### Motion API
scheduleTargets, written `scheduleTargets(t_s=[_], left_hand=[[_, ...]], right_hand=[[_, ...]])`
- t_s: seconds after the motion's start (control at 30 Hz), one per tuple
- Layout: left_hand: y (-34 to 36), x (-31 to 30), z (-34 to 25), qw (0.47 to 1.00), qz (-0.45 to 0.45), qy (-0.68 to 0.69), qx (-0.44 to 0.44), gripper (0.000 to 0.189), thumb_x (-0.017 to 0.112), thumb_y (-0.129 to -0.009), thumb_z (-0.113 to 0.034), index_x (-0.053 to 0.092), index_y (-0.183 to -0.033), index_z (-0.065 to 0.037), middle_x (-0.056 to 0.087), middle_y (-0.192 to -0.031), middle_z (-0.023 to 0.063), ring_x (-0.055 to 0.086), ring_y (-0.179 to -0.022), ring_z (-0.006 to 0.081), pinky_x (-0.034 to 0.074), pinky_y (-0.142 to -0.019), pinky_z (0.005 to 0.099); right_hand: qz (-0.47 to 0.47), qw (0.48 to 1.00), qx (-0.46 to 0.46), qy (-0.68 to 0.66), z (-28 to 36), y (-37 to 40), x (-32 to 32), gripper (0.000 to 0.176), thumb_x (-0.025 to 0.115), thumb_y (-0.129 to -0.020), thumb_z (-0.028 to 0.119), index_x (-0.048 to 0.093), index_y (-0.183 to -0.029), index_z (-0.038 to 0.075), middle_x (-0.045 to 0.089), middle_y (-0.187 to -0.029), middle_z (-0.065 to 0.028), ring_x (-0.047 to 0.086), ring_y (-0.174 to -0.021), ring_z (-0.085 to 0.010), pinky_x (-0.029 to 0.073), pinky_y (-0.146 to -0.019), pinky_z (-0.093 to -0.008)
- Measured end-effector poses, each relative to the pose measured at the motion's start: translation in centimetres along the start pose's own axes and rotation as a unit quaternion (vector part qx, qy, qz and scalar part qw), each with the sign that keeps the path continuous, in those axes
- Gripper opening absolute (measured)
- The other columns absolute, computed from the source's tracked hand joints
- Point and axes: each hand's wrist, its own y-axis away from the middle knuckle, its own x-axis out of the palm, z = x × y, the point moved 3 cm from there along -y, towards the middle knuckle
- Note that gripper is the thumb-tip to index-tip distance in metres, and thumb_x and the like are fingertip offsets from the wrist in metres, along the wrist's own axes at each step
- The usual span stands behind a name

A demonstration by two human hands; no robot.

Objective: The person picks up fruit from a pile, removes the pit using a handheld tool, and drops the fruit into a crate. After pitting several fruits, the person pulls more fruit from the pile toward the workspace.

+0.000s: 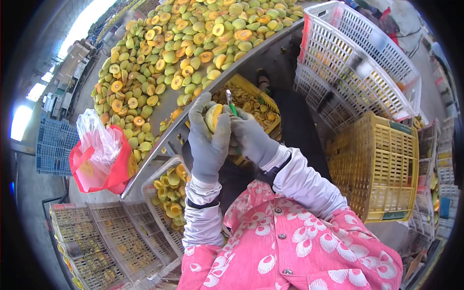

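My left hand [205,145] wears a grey glove and is closed around a halved fruit [213,118], green-yellow outside with orange flesh, which looks like a peach. Close beside it, my right hand [253,140], also gloved in grey, grips a small tool [232,107] with a green handle and a metal end pointing up. The exact kind of tool is not clear. Beneath both hands, a yellow crate [273,104] holds scraps and pieces of fruit. A big heap of halved fruit [193,48] covers the table just beyond.
The table's metal edge [166,141] runs diagonally ahead. At left sit a red bag [104,166] with clear plastic and a blue crate [54,145]. A crate of hollowed fruit halves [171,191] is beside my left arm. White crates [357,58] and yellow crates [372,169] stand at right.
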Motion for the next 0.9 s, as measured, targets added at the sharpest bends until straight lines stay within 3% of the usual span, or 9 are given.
scheduleTargets(t_s=[0.1,0.13,0.17,0.2,0.23,0.27,0.37,0.8,0.9], left_hand=[[0.3,0.2,0.9,0.995,-0.047,0.093,-0.011,0.041,0.043,-0.101,-0.019,0.045,-0.135,0.004,0.063,-0.111,0.0141,0.061,-0.097,0.0194,0.051,-0.088,0.0313],[0.4,0.0,1.8,0.953,-0.076,0.261,-0.133,0.042,0.045,-0.104,-0.027,0.046,-0.133,0.003,0.064,-0.109,0.0154,0.062,-0.098,0.0199,0.051,-0.088,0.0311],[0.3,-0.3,1.8,0.953,-0.078,0.261,-0.135,0.042,0.045,-0.104,-0.027,0.046,-0.133,0.003,0.064,-0.109,0.0154,0.062,-0.098,0.0199,0.051,-0.088,0.0311],[0.4,-0.6,1.7,0.953,-0.084,0.262,-0.129,0.047,0.042,-0.104,-0.035,0.047,-0.131,0.003,0.065,-0.108,0.0164,0.062,-0.098,0.0207,0.051,-0.089,0.0318],[0.3,-0.9,1.7,0.953,-0.091,0.264,-0.121,0.052,0.039,-0.105,-0.042,0.049,-0.128,0.004,0.065,-0.107,0.0174,0.062,-0.098,0.0215,0.051,-0.089,0.0326],[0.4,-1.1,2.6,0.946,-0.058,0.288,-0.139,0.070,0.029,-0.103,-0.059,0.052,-0.125,0.003,0.066,-0.108,0.0163,0.065,-0.097,0.0220,0.052,-0.090,0.0331],[0.4,-1.1,1.7,0.939,-0.076,0.297,-0.155,0.071,0.032,-0.102,-0.060,0.056,-0.120,0.004,0.066,-0.106,0.0164,0.065,-0.097,0.0224,0.052,-0.088,0.0331],[0.5,-1.3,0.4,0.921,-0.198,0.297,-0.156,0.070,0.030,-0.104,-0.052,0.060,-0.113,0.010,0.068,-0.092,0.0187,0.064,-0.085,0.0221,0.052,-0.081,0.0318],[-0.6,-3.5,0.9,0.976,-0.084,0.154,-0.131,0.070,0.032,-0.103,-0.053,0.060,-0.114,0.010,0.068,-0.092,0.0167,0.063,-0.083,0.0200,0.052,-0.078,0.0289]], right_hand=[[0.062,0.997,0.035,0.014,-0.3,1.3,0.2,0.021,0.056,-0.101,0.038,0.057,-0.101,0.017,0.047,-0.061,0.0045,0.040,-0.044,-0.0071,0.034,-0.039,-0.0248],[0.035,0.996,0.028,0.080,-0.1,1.8,0.2,0.026,0.056,-0.100,0.039,0.056,-0.101,0.013,0.052,-0.062,0.0018,0.046,-0.048,-0.0092,0.041,-0.044,-0.0287],[0.034,0.996,0.031,0.082,-0.5,1.9,0.0,0.026,0.056,-0.100,0.039,0.056,-0.101,0.013,0.052,-0.062,0.0018,0.046,-0.048,-0.0092,0.041,-0.044,-0.0287],[0.030,0.957,-0.085,0.276,-0.3,2.0,-0.2,0.029,0.058,-0.099,0.039,0.056,-0.101,0.010,0.056,-0.065,-0.0035,0.054,-0.052,-0.0159,0.045,-0.049,-0.0329],[0.028,0.866,-0.198,0.457,0.0,2.3,0.0,0.032,0.059,-0.098,0.039,0.055,-0.102,0.007,0.061,-0.067,-0.0088,0.061,-0.056,-0.0226,0.049,-0.054,-0.0370],[0.020,0.756,-0.274,0.594,0.3,2.8,0.2,0.035,0.062,-0.095,0.037,0.053,-0.102,0.004,0.065,-0.075,-0.0200,0.067,-0.073,-0.0376,0.051,-0.066,-0.0439],[0.016,0.718,-0.283,0.636,-0.3,2.7,0.0,0.032,0.062,-0.094,0.036,0.053,-0.102,0.006,0.065,-0.078,-0.0241,0.064,-0.079,-0.0443,0.050,-0.066,-0.0491],[-0.002,0.772,-0.314,0.552,-2.8,2.5,0.6,0.028,0.060,-0.095,0.029,0.049,-0.103,0.004,0.063,-0.072,-0.0248,0.063,-0.073,-0.0459,0.048,-0.062,-0.0533],[0.018,0.773,-0.307,0.555,-2.6,2.5,0.6,0.029,0.059,-0.096,0.030,0.050,-0.104,0.003,0.064,-0.077,-0.0258,0.063,-0.077,-0.0462,0.048,-0.064,-0.0517]])
